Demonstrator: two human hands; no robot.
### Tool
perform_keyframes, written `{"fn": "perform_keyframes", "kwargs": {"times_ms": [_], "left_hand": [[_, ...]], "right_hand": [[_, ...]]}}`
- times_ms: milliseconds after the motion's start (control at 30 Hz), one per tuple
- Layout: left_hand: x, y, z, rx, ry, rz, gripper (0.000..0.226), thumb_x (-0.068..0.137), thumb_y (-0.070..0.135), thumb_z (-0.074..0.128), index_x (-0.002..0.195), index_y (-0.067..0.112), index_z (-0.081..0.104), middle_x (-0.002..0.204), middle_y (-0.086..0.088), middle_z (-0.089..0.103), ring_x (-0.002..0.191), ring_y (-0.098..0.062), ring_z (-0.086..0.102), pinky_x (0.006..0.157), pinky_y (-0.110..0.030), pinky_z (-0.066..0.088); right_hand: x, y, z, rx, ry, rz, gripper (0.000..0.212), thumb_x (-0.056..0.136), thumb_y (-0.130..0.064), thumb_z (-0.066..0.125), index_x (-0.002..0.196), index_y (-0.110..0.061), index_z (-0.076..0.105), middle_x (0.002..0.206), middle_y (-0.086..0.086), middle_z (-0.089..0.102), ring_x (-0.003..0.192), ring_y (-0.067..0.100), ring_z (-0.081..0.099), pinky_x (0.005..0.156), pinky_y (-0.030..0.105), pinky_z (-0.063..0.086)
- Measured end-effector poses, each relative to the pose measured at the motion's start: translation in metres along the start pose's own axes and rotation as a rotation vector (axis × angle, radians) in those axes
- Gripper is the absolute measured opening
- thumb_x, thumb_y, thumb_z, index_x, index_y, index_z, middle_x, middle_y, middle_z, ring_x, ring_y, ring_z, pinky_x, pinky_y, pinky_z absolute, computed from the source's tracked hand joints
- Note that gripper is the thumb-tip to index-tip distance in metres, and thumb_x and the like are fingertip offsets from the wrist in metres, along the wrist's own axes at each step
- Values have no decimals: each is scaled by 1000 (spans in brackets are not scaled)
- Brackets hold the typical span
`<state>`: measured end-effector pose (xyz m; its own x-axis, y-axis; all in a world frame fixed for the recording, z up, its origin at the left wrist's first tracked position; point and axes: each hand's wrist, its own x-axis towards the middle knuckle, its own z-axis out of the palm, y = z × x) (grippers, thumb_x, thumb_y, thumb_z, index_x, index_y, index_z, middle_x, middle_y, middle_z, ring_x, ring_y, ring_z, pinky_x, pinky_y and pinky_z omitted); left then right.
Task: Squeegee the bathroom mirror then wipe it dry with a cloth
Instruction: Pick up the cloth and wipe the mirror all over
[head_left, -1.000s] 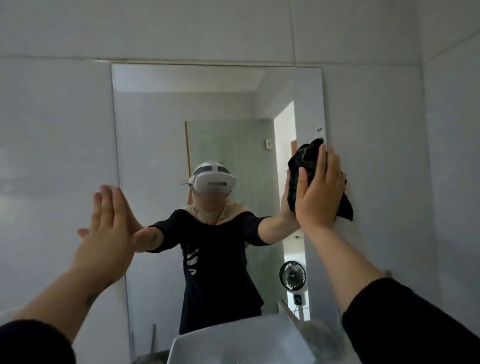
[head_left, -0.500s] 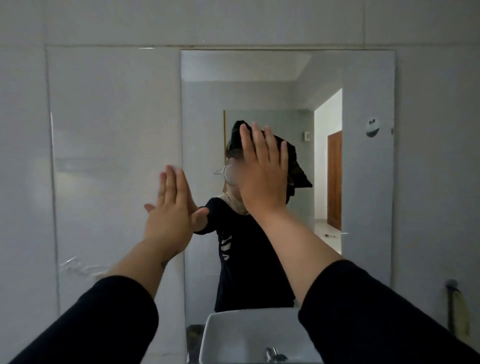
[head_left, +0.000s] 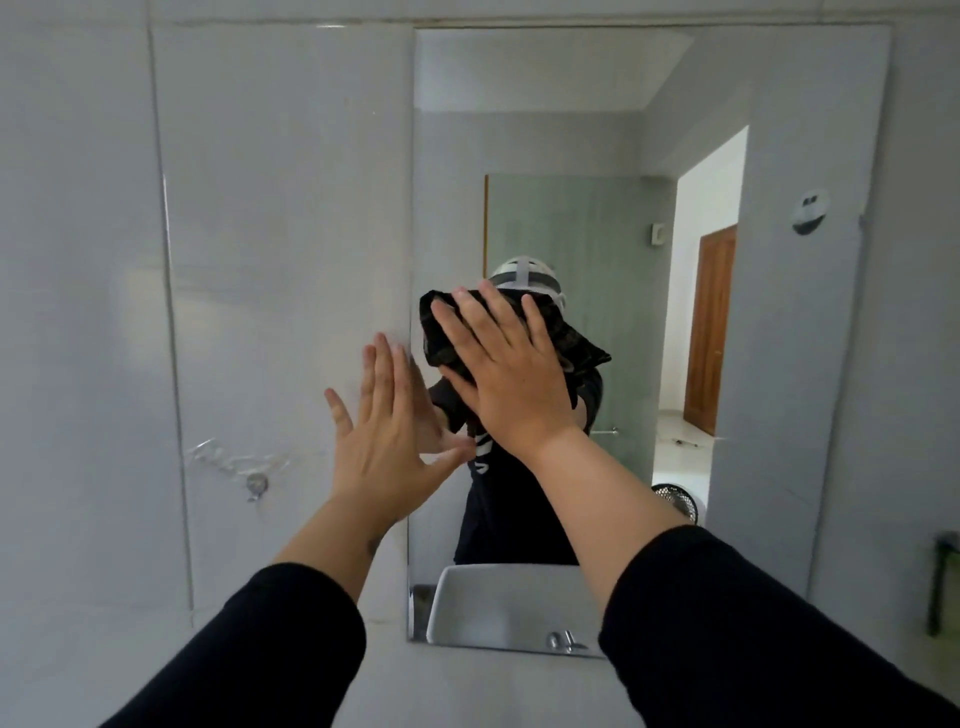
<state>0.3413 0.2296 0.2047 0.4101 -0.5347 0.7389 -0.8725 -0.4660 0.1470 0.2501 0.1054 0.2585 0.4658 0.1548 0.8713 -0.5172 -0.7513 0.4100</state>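
The frameless bathroom mirror (head_left: 779, 364) hangs on the grey tiled wall, filling the middle and right of the view. My right hand (head_left: 511, 379) lies flat, fingers spread, pressing a dark cloth (head_left: 582, 348) against the glass near the mirror's left side. The cloth bunches out from under my palm to the right and the upper left. My left hand (head_left: 392, 436) is flat and open against the wall at the mirror's left edge, holding nothing. No squeegee is in view.
The white sink shows only as a reflection (head_left: 498, 608) with a tap along the mirror's bottom edge. A small metal hook (head_left: 256, 486) is fixed to the tiles at left. A green object (head_left: 943, 582) hangs at the far right edge.
My right hand has slid the cloth from the mirror's right edge across to its left side and a little lower. My left hand has stayed flat at the mirror's left edge.
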Motion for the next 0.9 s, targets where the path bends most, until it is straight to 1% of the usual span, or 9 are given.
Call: {"fn": "perform_keyframes", "kwargs": {"times_ms": [100, 200, 300, 400, 533, 667, 767, 833, 900], "left_hand": [[-14, 4, 11, 34, -26, 24, 122, 71, 83, 38, 142, 13, -32, 149, -3, -40, 138, -16, -36, 114, -60, -6], [-19, 6, 17, 30, -73, 3, 126, 69, 84, 42, 139, 13, -37, 150, -3, -39, 138, -17, -36, 115, -60, 0], [-20, 7, 19, -6, -84, -1, 130, 68, 81, 49, 136, 15, -40, 151, -3, -37, 140, -19, -31, 115, -60, 6], [-19, 9, 20, -55, -90, -2, 133, 66, 79, 55, 137, 16, -38, 150, -1, -38, 141, -18, -30, 115, -61, 8], [-19, 11, 22, -107, -86, -13, 138, 61, 80, 58, 136, 18, -39, 150, 1, -39, 140, -17, -32, 115, -60, 10], [-18, 11, 25, -122, -81, -18, 139, 55, 88, 49, 139, 19, -38, 151, 2, -38, 138, -12, -35, 116, -58, 10], [-19, 10, 26, -123, -77, -11, 138, 53, 94, 41, 139, 19, -37, 150, 3, -40, 137, -10, -36, 117, -57, 9], [-21, 9, 25, -125, -72, -7, 137, 52, 97, 35, 139, 21, -38, 149, 5, -40, 137, -9, -35, 117, -56, 8], [-22, 9, 24, -146, -73, -3, 131, 54, 97, 31, 138, 23, -38, 150, 6, -39, 138, -8, -34, 117, -55, 7]], "right_hand": [[-20, 14, -3, -5, -23, 35, 57, 99, -45, 32, 150, -22, 24, 154, 4, 32, 144, 25, 23, 117, 48, 14], [-41, 33, -9, 7, -27, 93, 58, 97, -43, 35, 150, -22, 22, 155, 5, 30, 145, 25, 21, 116, 49, 13], [-61, 60, -16, 16, -18, 214, 58, 98, -42, 33, 150, -19, 23, 155, 6, 28, 146, 26, 18, 116, 50, 11], [-82, 93, -21, 17, 38, 353, 57, 98, -41, 33, 149, -17, 25, 154, 8, 30, 144, 27, 21, 116, 52, 12], [-113, 134, -26, 34, 129, 517, 54, 99, -39, 33, 147, -14, 28, 152, 10, 34, 143, 28, 24, 115, 53, 15], [-156, 152, -23, 51, 202, 690, 56, 98, -39, 29, 146, -10, 29, 150, 14, 35, 141, 31, 28, 111, 58, 22], [-180, 138, -14, 51, 208, 756, 56, 99, -39, 29, 147, -9, 28, 151, 14, 34, 141, 32, 27, 110, 59, 24], [-180, 121, -9, 52, 203, 761, 56, 100, -40, 28, 147, -9, 27, 151, 14, 34, 142, 32, 25, 111, 59, 23], [-169, 100, -5, 66, 180, 692, 57, 100, -41, 26, 147, -10, 27, 152, 12, 34, 143, 31, 24, 113, 57, 20]]}}
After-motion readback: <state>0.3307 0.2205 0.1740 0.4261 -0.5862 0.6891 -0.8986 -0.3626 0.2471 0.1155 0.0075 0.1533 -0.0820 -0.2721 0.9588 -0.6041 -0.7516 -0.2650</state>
